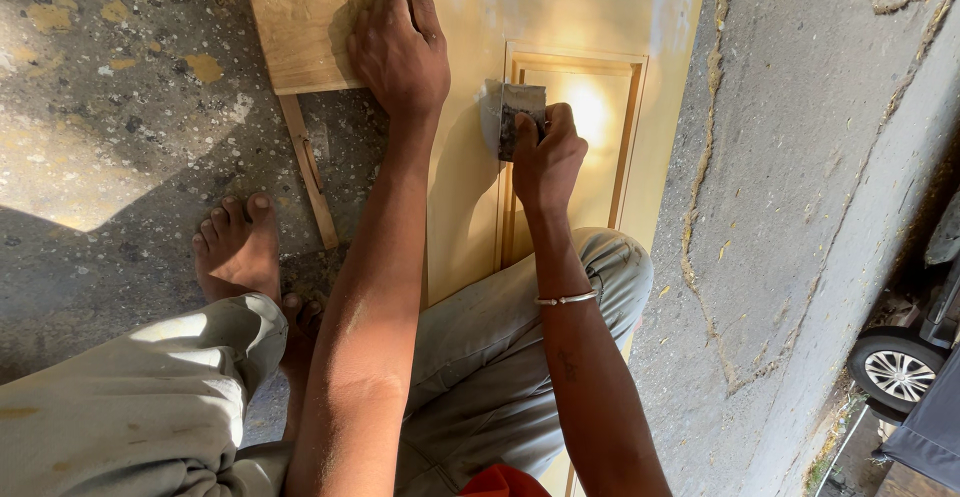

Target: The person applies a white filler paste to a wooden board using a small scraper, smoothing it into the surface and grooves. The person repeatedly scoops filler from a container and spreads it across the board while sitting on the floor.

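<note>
Left hand (400, 52): palm down, fingers together and extended, pressing flat.
Left arm: straight, reaching forward from lower centre.
Right hand (545, 157): fingers curled closed, thumb on top, knuckles up.
Right wrist: slightly bent, thin bangle on forearm.
Right arm: extended forward, alongside left.

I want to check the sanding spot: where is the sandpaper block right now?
In the head view the sandpaper block is just right of centre, gripped in the right hand against the yellow panel, at the recessed frame's upper left corner.
</note>
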